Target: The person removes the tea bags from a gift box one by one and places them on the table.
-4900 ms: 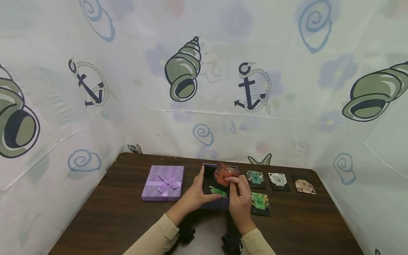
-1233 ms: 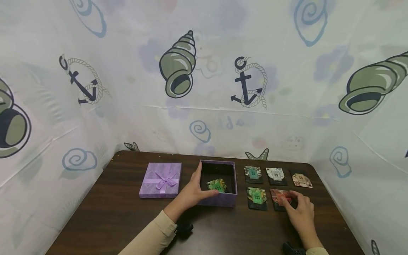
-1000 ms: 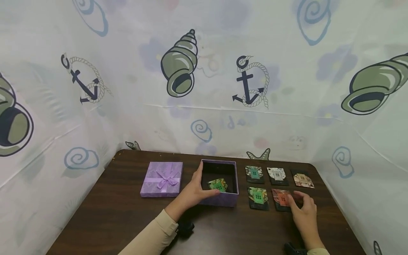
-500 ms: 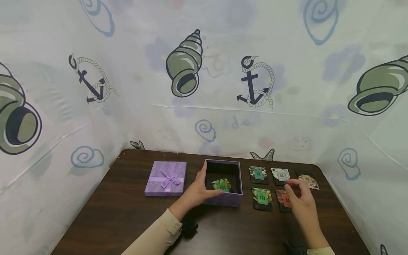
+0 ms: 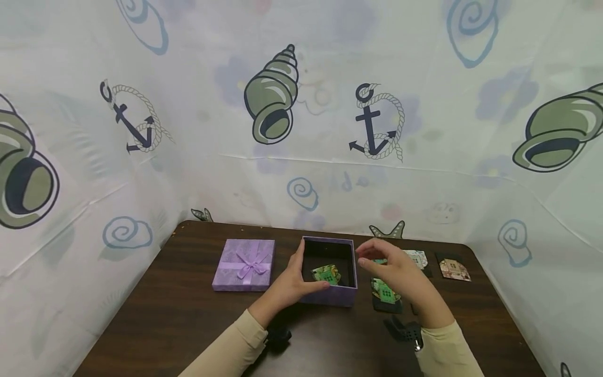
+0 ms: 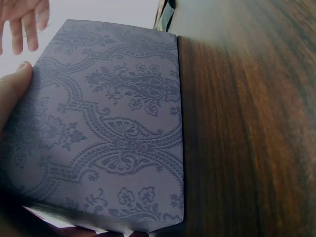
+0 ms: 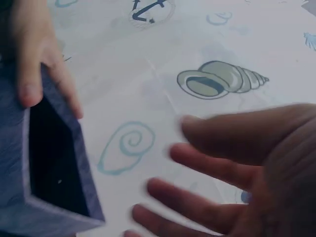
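Note:
My left hand (image 5: 285, 285) grips the purple gift box (image 5: 330, 298) at its left side, thumb over the front rim; the left wrist view shows the box's patterned wall (image 6: 118, 118). Inside lies one green flat packet (image 5: 325, 274) with a house picture. Just right of the box, my right hand (image 5: 398, 267) hovers with spread fingers and nothing in them, plain in the right wrist view too. Under and around it lie similar packets: a green one (image 5: 385, 293), a white one (image 5: 418, 257) and a beige one (image 5: 453, 267). It mostly hides a teal one and a red one.
A purple lid (image 5: 242, 267) with a ribbon bow rests on the dark wooden table (image 5: 179, 314) left of the box. A light cloth (image 5: 226, 183) printed with shells and anchors hangs behind and at both sides. Dark wrist cameras sit on both arms.
The red packet went from the box to the table's front row, right of the green one. My right hand then let go and moved back left towards the box. My left hand stays on the box.

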{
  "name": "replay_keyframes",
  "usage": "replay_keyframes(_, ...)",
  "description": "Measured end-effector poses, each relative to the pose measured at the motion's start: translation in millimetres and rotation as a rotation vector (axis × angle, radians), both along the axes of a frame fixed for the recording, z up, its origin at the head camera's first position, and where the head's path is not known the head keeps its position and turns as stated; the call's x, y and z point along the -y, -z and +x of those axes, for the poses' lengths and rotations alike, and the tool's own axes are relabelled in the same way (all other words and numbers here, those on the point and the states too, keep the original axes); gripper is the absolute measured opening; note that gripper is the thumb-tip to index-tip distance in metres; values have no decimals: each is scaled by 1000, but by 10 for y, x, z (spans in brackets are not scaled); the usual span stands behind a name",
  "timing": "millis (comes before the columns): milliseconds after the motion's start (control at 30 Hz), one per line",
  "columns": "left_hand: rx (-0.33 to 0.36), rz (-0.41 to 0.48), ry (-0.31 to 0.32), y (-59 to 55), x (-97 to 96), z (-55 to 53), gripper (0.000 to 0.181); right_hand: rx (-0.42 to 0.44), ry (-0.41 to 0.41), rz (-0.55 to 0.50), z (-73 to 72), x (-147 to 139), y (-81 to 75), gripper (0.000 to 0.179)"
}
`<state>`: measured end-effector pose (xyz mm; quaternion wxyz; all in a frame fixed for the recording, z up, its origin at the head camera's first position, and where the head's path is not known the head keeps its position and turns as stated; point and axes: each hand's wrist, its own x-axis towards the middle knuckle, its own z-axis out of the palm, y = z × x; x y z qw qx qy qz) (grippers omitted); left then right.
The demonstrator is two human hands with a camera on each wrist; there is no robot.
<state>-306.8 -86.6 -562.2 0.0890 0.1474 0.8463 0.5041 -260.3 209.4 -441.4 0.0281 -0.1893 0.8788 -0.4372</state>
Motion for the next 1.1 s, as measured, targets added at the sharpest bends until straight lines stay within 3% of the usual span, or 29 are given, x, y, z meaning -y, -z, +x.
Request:
replay_keyframes(200,-7,-8,8,3,3,3,136,69,-164,314,-174,268,-154,36)
replay_keyframes(333,-5,-10,7,-10,13,17,136,137,-194,426,-299,451,-229,38)
replay_keyframes(600,-13,-4,20,-12,20,2,138,256,-220,495,-615,705,-205,38)
replay_keyframes(833,-11,-12,20,-30,46,9,137,295,-224,526,-931,859,78,43)
replay_keyframes(1100,-27,-6,24,5,29,1,137,409,-188,490,-1133,862,339,57)
